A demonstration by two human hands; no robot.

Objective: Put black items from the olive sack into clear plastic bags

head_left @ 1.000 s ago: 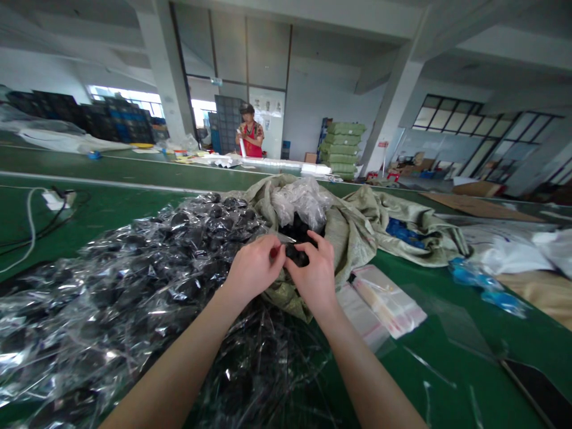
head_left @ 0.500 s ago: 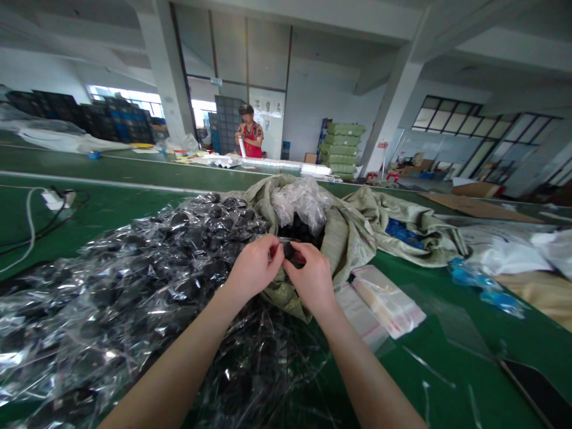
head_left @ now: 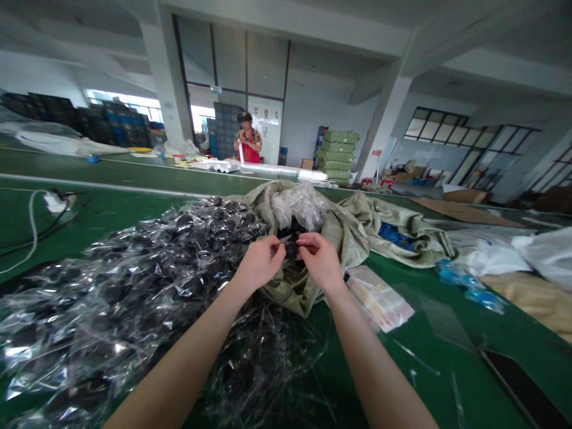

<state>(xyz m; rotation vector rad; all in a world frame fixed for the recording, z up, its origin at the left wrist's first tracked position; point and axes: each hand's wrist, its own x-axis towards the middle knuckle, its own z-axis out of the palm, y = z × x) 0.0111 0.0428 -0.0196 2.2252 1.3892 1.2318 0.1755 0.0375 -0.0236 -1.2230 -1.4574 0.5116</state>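
Between my fingertips is a small, dark, rounded piece (head_left: 291, 250); its exact kind is too small to make out. My left hand (head_left: 261, 260) pinches it from the left and my right hand (head_left: 320, 260) grips it from the right. Both hands are over the front of an olive woven sack (head_left: 346, 232), whose mouth shows more dark pieces under a crumpled clear plastic bag (head_left: 301, 205). To the left spreads a large heap of dark rounded pieces in clear plastic wrappers (head_left: 179, 256). By my right forearm lies a stack of clear flat bags (head_left: 379, 298).
A second woven sack (head_left: 429, 244) holds blue items (head_left: 395, 235). Blue wrapped pieces (head_left: 485, 298) and a phone (head_left: 525, 387) lie on the green table at right. A power plug with cables (head_left: 56, 202) sits at left. Across the table stands a person in a red apron (head_left: 248, 143).
My hands have drawn slightly apart around the dark piece, the right one shifting a little to the right. The view has turned slightly.
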